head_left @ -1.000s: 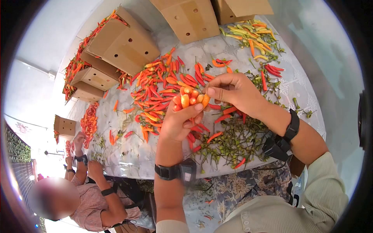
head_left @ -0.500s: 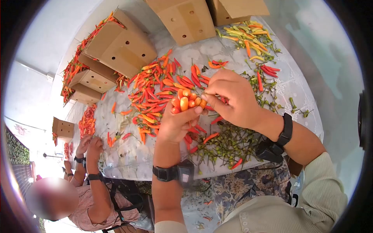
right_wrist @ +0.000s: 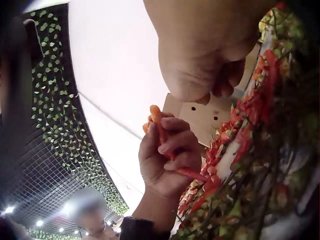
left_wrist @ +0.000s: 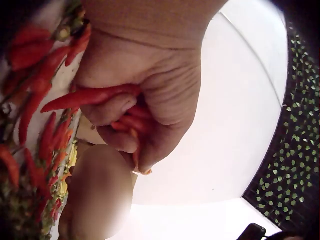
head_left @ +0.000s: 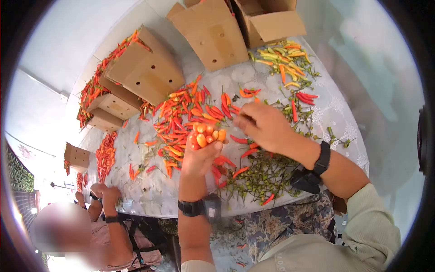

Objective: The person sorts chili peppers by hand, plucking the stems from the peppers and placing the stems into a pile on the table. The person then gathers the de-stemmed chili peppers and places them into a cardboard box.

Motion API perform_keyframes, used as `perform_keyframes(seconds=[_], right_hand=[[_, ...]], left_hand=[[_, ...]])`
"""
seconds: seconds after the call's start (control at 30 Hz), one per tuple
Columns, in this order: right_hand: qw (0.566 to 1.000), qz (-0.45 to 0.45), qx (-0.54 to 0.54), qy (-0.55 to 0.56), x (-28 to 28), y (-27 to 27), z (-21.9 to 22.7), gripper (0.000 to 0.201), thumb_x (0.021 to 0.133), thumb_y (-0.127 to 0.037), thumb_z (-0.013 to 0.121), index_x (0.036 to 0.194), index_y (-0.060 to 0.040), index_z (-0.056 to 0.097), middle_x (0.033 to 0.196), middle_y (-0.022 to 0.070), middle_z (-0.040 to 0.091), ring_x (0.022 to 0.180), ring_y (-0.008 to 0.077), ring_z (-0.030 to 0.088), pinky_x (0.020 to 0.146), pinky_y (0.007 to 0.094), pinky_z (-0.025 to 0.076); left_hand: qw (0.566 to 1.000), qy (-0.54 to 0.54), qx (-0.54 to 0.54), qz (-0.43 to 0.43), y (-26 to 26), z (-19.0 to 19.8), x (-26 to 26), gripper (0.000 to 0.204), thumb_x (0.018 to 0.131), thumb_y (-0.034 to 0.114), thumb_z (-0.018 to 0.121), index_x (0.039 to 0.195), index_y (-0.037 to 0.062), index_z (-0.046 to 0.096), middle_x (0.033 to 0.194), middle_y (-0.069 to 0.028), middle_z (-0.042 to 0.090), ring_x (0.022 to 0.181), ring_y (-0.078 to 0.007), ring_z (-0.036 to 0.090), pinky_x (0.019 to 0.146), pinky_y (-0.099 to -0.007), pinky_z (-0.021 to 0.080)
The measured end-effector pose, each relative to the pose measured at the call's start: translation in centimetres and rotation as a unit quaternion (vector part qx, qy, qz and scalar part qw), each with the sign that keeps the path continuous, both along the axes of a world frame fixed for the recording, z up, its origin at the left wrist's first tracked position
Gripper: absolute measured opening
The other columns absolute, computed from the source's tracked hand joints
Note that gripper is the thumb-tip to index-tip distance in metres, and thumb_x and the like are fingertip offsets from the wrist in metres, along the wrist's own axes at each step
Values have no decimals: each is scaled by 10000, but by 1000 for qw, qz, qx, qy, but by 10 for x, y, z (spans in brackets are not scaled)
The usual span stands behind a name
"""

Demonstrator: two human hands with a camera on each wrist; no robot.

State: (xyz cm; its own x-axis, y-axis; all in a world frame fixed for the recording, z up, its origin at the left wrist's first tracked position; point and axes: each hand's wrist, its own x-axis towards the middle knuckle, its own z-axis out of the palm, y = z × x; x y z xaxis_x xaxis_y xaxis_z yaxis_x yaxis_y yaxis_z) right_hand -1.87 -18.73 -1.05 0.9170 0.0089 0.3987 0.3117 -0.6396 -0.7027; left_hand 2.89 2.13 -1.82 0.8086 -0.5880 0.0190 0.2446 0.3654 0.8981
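Observation:
My left hand grips an upright bunch of orange and red chili peppers, their rounded, stemless ends showing above the thumb. In the left wrist view, a red chili pepper sticks out sideways from the curled fingers. My right hand is just right of the bunch, apart from it, over loose red chilies. Its fingers look bent in the right wrist view, and I cannot tell whether they pinch anything. Between my forearms lies a heap of green stems.
A large pile of red and orange chilies spreads beyond my left hand. Yellow chilies lie at the far right. Cardboard boxes line the back; those at left are heaped with chilies. Another person works at the left.
My right hand was pinching at the end of a chili in the bunch; now it has drawn away to the right. The left hand keeps its hold, slightly lower in view.

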Motion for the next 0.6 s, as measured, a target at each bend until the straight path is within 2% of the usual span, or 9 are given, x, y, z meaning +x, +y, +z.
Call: perform_keyframes(seconds=[0.1,0.2,0.3,0.43,0.47,0.53,0.6], right_hand=[[983,-21,59,-173,6,10,-19,132,808,-175,622,814,-45,595,797,112,576,758,331,581,646,411,460],[991,25,-42,-122,-1,9,-16,142,773,-181,629,831,-56,598,829,123,582,795,319,576,677,427,466],[978,52,-174,-102,0,10,-37,209,724,-200,659,862,-57,596,832,126,576,799,315,560,698,421,461],[977,75,-166,-112,-4,5,-35,246,679,-210,680,852,-57,595,837,105,580,858,295,552,721,401,464],[976,79,-169,-109,-3,6,-37,254,673,-213,682,853,-57,593,845,100,582,871,290,551,728,400,465],[975,79,-173,-114,-3,7,-39,261,667,-211,681,859,-59,593,859,94,584,893,285,548,739,401,466],[974,67,-175,-130,-5,8,-40,260,668,-203,674,870,-61,595,871,92,584,907,285,545,747,407,467]], left_hand=[[1000,-17,-10,7,1,0,-2,360,719,-12,703,1032,19,529,895,-119,627,652,-95,535,529,-208,399],[998,-10,10,67,-3,1,-4,338,731,-23,684,1025,27,523,876,-102,616,618,-83,513,482,-172,365],[991,-1,10,131,0,-3,0,328,761,0,661,1055,34,519,868,-99,604,550,-68,471,399,-154,312],[964,-45,40,261,-31,45,-8,280,763,-47,646,1000,51,533,854,-51,596,534,-52,484,377,-158,263],[954,-77,84,276,-38,61,-9,282,760,-47,656,987,64,529,804,-13,565,541,-58,488,403,-154,295],[932,-167,99,307,-60,95,-6,259,780,-25,652,967,79,507,858,-46,589,551,-45,479,379,-156,285],[879,-300,117,352,-81,131,4,250,783,-23,662,935,94,502,829,-10,565,550,-35,471,401,-149,290]])
